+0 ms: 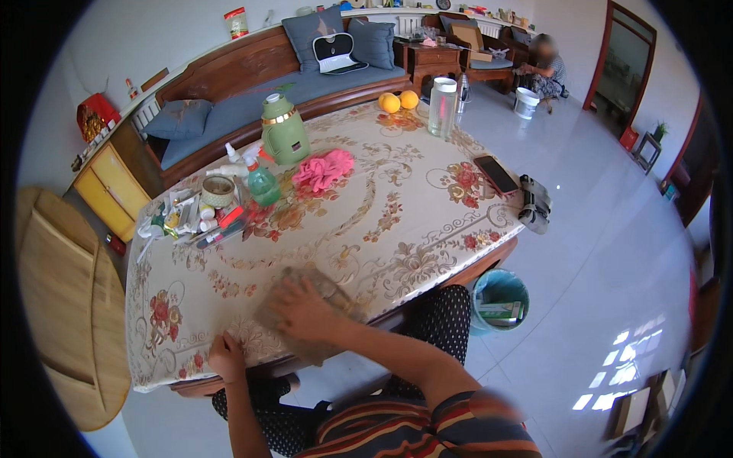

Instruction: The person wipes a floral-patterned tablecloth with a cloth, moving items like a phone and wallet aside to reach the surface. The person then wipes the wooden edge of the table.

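Note:
A grey-brown cloth (336, 294) lies bunched near the front edge of the table, part of it hanging over the edge. My right hand (304, 309) presses down on this cloth, its fingers bent over the top and slightly blurred. To the left, my left hand (227, 357) rests closed at the table's front edge, with nothing showing in it. Under both hands is a shiny floral tablecloth (359, 179).
On the table stand a green thermos (284, 131), a green spray bottle (263, 185), a pink cloth (324, 169), a tray of small items (243, 227), two oranges (390, 102), a clear bottle (443, 108) and a phone (496, 175). A bin (500, 301) is beside my knee; a person (544, 72) sits far back.

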Demonstrator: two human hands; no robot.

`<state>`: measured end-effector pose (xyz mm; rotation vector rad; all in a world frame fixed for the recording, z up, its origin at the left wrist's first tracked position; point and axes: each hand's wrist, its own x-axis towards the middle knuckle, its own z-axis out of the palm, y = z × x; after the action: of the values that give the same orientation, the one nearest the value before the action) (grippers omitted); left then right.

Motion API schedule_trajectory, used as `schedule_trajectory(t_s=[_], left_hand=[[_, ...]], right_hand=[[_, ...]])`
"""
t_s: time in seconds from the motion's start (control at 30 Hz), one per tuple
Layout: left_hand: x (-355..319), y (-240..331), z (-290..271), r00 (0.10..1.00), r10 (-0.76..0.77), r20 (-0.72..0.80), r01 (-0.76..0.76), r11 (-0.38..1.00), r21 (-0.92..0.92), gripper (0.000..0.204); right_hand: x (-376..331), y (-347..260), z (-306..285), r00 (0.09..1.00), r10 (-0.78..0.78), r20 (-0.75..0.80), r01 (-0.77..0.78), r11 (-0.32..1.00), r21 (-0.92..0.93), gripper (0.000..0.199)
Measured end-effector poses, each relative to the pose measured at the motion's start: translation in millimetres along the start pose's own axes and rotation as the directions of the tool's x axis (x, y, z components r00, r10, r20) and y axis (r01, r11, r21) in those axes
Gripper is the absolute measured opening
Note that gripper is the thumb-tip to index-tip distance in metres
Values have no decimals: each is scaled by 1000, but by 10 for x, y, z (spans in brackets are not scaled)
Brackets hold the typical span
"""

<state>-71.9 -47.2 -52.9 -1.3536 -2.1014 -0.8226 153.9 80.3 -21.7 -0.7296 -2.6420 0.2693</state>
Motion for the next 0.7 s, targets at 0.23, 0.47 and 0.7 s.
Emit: schedule_trajectory(t_s=[0.23,0.47,0.7], left_hand=[[-30,-68,63,999,-27,34,26,999,27,33],[-51,-109,79,996,-54,68,56,998,-30,36],[3,93,17,981,-163,106,170,983,-63,40]], right_hand=[[-821,1909,-721,876,332,-350,-420,881,-218,45],[-1105,3085,-1341,694,668,-269,-719,661,-214,53],[-760,3928,-1399,651,707,-278,-759,602,-248,55]])
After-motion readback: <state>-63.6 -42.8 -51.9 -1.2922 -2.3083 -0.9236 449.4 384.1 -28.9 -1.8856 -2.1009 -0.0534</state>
